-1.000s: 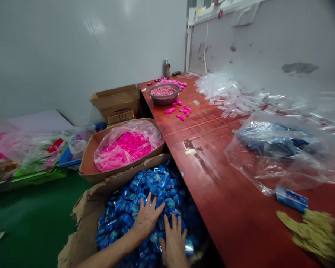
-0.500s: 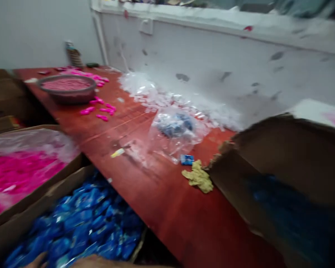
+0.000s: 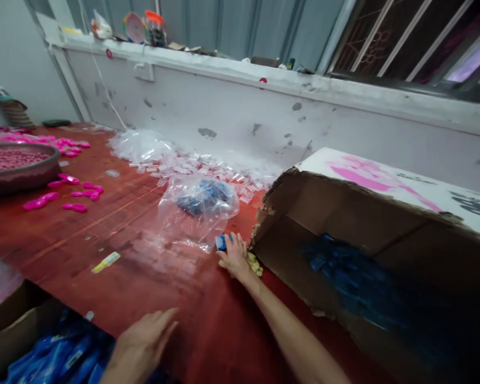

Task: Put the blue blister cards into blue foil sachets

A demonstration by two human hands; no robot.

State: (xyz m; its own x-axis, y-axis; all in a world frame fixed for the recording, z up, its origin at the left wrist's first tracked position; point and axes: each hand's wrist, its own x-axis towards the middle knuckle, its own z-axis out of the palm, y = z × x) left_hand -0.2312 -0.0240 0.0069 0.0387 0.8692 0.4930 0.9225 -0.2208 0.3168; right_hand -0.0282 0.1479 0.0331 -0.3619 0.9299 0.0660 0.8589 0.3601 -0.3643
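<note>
My right hand [image 3: 237,258] is on the red table, its fingers and thumb closed about a small blue packet [image 3: 221,243]. Beneath and beside that hand lies a crumpled yellow cloth or glove [image 3: 254,264], partly covered. My left hand [image 3: 146,338] hovers near the table's front edge, fingers stretched out and holding nothing. Just beyond the right hand, a clear plastic bag [image 3: 198,205] with blue pieces inside rests on the table. Below the left hand, many blue packets [image 3: 50,360] fill a box at the lower left.
An open cardboard box [image 3: 296,202] with blue packets inside lies at the right. Small clear plastic pieces [image 3: 208,165] are heaped along the wall. Pink pieces [image 3: 76,207], a bowl of pink beads [image 3: 44,165] and a yellow-and-white tube [image 3: 106,262] are on the left.
The view has swung right. My hands have risen from the box of blue packets; the right now reaches the lone blue packet on the table, the left is above the table edge.
</note>
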